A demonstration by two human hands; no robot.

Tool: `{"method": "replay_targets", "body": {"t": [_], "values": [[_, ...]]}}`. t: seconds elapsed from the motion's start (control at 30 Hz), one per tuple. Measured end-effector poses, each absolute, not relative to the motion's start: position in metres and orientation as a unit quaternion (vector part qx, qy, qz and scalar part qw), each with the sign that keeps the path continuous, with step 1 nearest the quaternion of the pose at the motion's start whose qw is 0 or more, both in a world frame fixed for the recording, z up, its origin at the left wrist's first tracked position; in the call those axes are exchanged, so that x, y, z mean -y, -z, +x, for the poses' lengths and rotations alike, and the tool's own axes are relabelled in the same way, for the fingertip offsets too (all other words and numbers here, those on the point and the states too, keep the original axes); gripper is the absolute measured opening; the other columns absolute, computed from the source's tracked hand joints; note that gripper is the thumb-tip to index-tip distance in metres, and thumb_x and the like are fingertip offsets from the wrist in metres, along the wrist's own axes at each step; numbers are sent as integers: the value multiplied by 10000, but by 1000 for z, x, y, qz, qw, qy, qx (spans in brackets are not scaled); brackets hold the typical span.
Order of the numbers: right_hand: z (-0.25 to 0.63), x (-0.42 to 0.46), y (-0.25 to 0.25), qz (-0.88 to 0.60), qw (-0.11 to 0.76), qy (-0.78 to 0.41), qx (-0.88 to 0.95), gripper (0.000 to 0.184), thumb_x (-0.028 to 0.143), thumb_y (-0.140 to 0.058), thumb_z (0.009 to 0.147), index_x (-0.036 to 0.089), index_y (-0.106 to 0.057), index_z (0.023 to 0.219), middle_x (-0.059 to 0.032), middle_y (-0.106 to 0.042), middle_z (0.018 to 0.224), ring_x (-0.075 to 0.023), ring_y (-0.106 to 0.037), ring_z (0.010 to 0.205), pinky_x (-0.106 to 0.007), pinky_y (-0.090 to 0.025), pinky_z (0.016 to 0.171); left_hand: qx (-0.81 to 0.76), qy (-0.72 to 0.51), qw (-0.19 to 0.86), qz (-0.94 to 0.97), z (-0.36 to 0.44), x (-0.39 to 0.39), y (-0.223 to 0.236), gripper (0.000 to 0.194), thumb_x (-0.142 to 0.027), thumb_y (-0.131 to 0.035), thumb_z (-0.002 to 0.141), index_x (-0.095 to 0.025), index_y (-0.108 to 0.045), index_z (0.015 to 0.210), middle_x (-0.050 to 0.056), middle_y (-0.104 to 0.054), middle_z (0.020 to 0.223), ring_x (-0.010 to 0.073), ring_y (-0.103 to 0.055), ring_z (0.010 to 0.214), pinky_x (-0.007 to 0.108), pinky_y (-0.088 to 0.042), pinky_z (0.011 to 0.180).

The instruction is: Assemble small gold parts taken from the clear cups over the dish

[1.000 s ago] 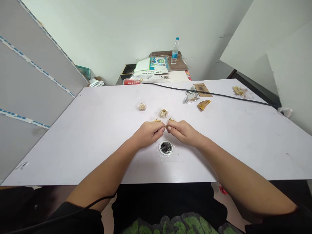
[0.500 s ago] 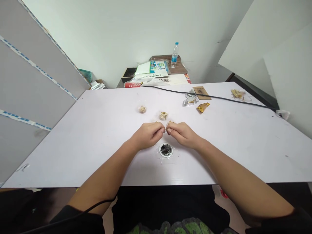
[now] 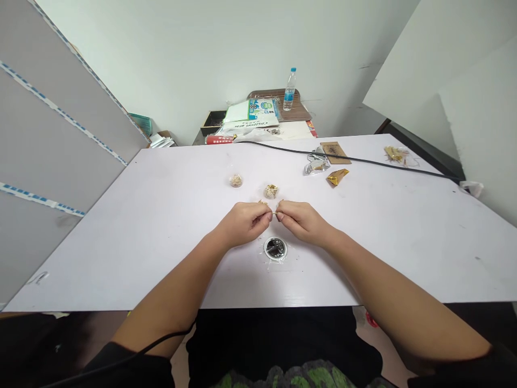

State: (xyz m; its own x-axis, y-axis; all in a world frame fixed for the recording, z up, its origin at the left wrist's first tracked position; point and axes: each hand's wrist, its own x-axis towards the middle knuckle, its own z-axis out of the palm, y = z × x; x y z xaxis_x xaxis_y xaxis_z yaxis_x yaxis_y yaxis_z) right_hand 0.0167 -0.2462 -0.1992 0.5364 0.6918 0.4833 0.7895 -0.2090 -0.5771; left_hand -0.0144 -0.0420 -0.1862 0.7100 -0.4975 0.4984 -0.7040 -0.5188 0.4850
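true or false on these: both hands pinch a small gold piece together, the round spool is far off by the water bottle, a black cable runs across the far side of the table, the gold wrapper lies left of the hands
1. The left hand and right hand meet fingertip to fingertip on a small gold piece. True.
2. The round spool lies by the water bottle. False: it lies on the white table just near of the hands.
3. A black cable crosses the table's far side. True.
4. The gold wrapper lies left of the hands. False: it is farther back, to the right.
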Motion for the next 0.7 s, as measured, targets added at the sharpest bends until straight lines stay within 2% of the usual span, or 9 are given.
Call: {"method": "replay_targets", "body": {"t": [0.27, 0.5, 0.57, 0.7], "values": [[17, 245, 200, -774, 424, 37, 469, 234, 217, -399, 960, 182, -477, 742, 33, -439, 611, -101, -396, 552, -246, -340, 608, 365, -147, 359, 846, -13, 42, 191, 213, -175, -455, 905, -154, -575, 731, -39, -509, 582, 62, -407, 515, 181, -353, 530], [18, 242, 203, -771, 443, 7, 458, 236, 235, -398, 951, 173, -533, 768, 14, -524, 635, -105, -462, 583, -237, -368, 609, 361, -123, 354, 854, -14, 41, 190, 201, -172, -459, 903, -154, -582, 745, -35, -539, 591, 61, -433, 509, 178, -353, 522], [18, 241, 203, -764, 448, 22, 464, 243, 229, -395, 951, 173, -531, 757, 2, -558, 650, -108, -491, 594, -236, -381, 608, 361, -126, 336, 861, -15, 41, 189, 192, -168, -462, 901, -155, -598, 766, -28, -575, 607, 64, -455, 513, 180, -365, 529], [15, 243, 200, -766, 432, 104, 465, 234, 259, -425, 956, 176, -541, 769, 14, -521, 604, -101, -450, 535, -230, -364, 553, 352, -166, 305, 869, -19, 37, 182, 191, -172, -468, 902, -162, -621, 786, -20, -607, 620, 72, -469, 515, 191, -386, 541]]}}
